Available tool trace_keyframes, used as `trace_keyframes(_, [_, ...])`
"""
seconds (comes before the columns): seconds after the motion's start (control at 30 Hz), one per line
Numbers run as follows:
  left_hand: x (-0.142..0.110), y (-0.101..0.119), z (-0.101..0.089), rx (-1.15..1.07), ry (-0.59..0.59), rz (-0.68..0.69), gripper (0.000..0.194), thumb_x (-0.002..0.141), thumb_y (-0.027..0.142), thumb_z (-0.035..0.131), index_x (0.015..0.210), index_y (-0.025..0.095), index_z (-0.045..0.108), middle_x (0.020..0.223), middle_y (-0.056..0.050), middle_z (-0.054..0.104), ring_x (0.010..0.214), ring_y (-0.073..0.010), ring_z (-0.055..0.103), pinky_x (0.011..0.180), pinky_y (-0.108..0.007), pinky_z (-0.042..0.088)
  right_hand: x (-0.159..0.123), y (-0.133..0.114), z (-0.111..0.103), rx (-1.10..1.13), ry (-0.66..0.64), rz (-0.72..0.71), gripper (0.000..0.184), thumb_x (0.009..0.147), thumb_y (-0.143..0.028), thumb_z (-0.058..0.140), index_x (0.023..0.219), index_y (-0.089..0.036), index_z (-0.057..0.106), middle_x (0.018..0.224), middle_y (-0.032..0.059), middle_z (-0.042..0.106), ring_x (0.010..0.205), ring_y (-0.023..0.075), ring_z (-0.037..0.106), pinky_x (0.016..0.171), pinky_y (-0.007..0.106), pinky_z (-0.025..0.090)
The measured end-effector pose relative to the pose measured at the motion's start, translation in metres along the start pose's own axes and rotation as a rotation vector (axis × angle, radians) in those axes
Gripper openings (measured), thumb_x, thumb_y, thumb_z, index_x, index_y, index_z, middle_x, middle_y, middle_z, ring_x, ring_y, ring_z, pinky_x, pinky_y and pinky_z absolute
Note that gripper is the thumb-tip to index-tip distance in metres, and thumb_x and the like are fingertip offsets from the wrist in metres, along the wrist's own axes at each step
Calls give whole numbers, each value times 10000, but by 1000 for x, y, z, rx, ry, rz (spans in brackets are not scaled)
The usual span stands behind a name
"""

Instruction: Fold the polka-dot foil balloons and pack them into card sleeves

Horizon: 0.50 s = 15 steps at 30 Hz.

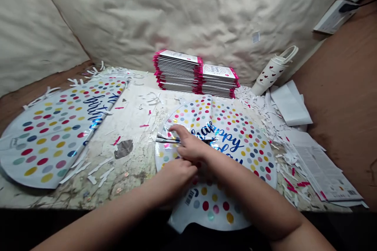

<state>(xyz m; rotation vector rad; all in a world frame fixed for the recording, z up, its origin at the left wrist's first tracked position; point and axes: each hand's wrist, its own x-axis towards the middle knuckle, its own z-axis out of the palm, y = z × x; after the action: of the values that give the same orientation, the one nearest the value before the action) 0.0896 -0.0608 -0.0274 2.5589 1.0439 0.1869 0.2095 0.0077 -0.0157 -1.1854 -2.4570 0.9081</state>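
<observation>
Balloon [232, 149], dotted and partly folded, lies flat across the table's [134, 125] front edge with its bottom bit hanging off. Right hand [190, 145] rests over a crease, one finger out; left hand [179, 172] is curled right beside it. Honestly can't tell if either's pinching foil. Packet stack [178, 71] sits along the back edge.

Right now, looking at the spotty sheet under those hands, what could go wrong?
The shiny white sheet with coloured dots and blue lettering extends past the front edge of the worn, pale tabletop, so it might slip. It looks wrinkled near the fingers of the right hand, so pressing could leave creases. Loose white paper strips lie beside it on the right and might get caught underneath.
</observation>
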Motion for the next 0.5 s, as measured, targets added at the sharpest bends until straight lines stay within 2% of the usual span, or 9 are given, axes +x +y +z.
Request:
trace_keyframes(0.07, [-15,-24,-24,154,105,20,295,855,154,382,1010,174,633,1017,-87,648,924,-209,588,823,-320,456,-3,10,3,-34,108,-26,585,660,-74,470,1231,-160,376,1250,100,461,1108,169,485,921,302,413])
trace_keyframes(0.13, [-19,-51,-45,370,216,-13,315,835,128,396,1075,133,600,1095,-141,612,1016,-264,544,880,-407,419,-3,13,7,-83,133,-25,491,665,-92,501,1147,-162,437,1184,90,498,1063,170,500,900,283,422])
trace_keyframes(0.2, [-16,-71,-61,507,210,-23,250,815,115,422,931,127,644,915,-142,648,897,-272,576,809,-425,437,0,9,11,-132,173,-4,406,692,-156,534,1093,-164,473,1190,108,490,1090,209,475,915,329,409])
trace_keyframes(0.27, [-11,-77,-71,576,200,-4,241,824,109,415,747,148,640,711,-100,622,731,-241,577,699,-392,451,6,2,16,-181,231,39,341,729,-249,546,1050,-144,499,1151,146,508,1069,257,479,890,385,416])
trace_keyframes(0.33, [-9,-70,-72,616,298,1,258,847,123,403,729,159,629,736,-93,619,715,-228,562,686,-383,446,13,-2,22,-219,282,79,259,768,-256,511,989,-123,532,1057,167,558,1001,273,514,842,402,432])
trace_keyframes(0.4, [-9,-58,-65,590,386,19,259,869,155,399,763,165,635,811,-94,633,750,-217,559,718,-374,447,19,-3,27,-235,324,97,164,774,-180,482,899,-127,575,952,151,610,910,253,560,795,371,449])
trace_keyframes(0.43, [-10,-54,-59,546,378,43,267,879,178,396,776,166,641,844,-94,640,777,-211,564,745,-365,449,21,-1,27,-233,349,101,148,764,-143,478,854,-136,595,902,133,633,861,236,579,768,347,457])
trace_keyframes(0.5, [-11,-50,-43,439,279,82,280,889,300,417,883,162,661,973,-115,644,918,-233,568,835,-368,437,19,7,17,-210,424,107,155,751,-115,486,789,-162,629,798,77,665,756,193,604,703,292,471])
